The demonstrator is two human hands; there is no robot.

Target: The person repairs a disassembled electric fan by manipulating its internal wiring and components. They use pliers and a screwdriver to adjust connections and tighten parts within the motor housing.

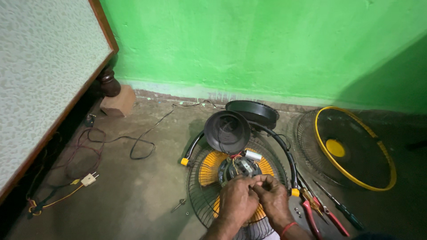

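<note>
Both hands meet over the open fan motor (238, 168), which sits on a wire rear guard (200, 195) with yellow blades (209, 168) under it. My left hand (238, 200) and my right hand (271, 195) pinch together at something small by the motor's front edge; what they hold is hidden by the fingers. A red band is on my right wrist. A black dome-shaped motor cover (227, 131) stands just behind the motor, inside a black U-shaped stand (284, 151) with yellow end caps.
Red-handled pliers (318, 213) and a screwdriver (340, 206) lie right of the fan. A front guard with yellow rim (356, 149) leans at the right. A black cable (142, 142), a plug (89, 179), a brick (118, 101) and a bed edge (53, 124) are left. Loose screws (179, 205) lie nearby.
</note>
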